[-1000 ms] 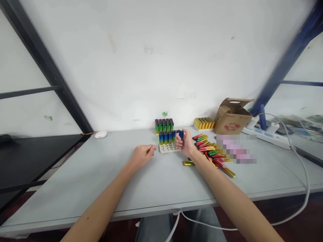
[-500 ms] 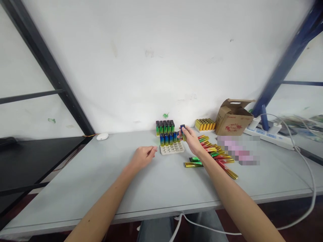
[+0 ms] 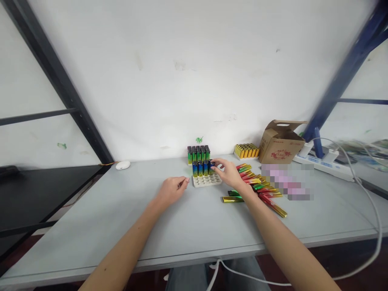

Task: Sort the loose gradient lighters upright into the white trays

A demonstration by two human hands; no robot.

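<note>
In the head view my right hand [image 3: 228, 173] pinches a blue-and-yellow lighter [image 3: 211, 166] at the right end of a row of similar upright lighters. These lighters [image 3: 200, 169] stand in the back part of a white tray [image 3: 207, 183] with rows of round holes; its front holes show bare. Left of the tray, my left hand [image 3: 172, 190] rests near the table with its fingers curled together, and nothing shows in them. A block of green lighters [image 3: 198, 154] with dark tops stands directly behind the tray.
Loose red, green and gold lighters [image 3: 257, 186] lie piled beside my right forearm. At the back right are a tray of yellow lighters [image 3: 247, 151], an open cardboard box [image 3: 281, 147] and a power strip [image 3: 327, 165]. A white case [image 3: 123, 165] sits at the back left.
My right hand has brought the held lighter down and left, from above the tray to the right end of the row. My left hand stays almost where it was.
</note>
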